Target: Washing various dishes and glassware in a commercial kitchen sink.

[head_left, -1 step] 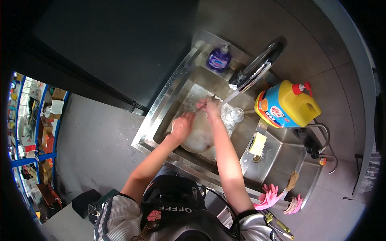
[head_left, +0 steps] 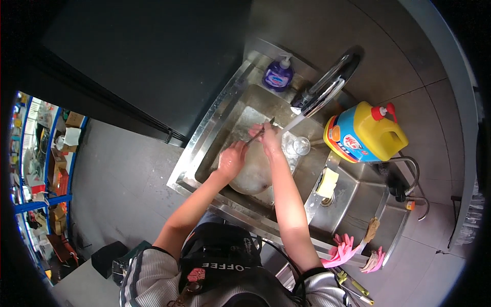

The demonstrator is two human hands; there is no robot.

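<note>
Both hands are over the left basin of a steel sink (head_left: 190, 169). My left hand (head_left: 232, 159) is closed round one end of a thin metal utensil (head_left: 254, 137), whose exact kind I cannot make out. My right hand (head_left: 272, 140) wraps round it farther along, and a dark tip shows beyond its fingers. Water runs from the faucet (head_left: 327, 92) beside my right hand. Below the hands lies a large round vessel (head_left: 250, 176) with cloudy water. A clear glass (head_left: 302, 146) stands to the right of my right hand.
A purple pump bottle (head_left: 278, 75) stands at the sink's back corner. On the right are a yellow jug (head_left: 365, 133), a yellow sponge (head_left: 328, 183), a brush (head_left: 372, 230) and pink gloves (head_left: 343, 249). A dark cabinet (head_left: 148, 61) borders the sink's left side.
My right hand has shifted slightly along the utensil, and more of the utensil's dark tip shows past the fingers. My left hand stays in nearly the same place.
</note>
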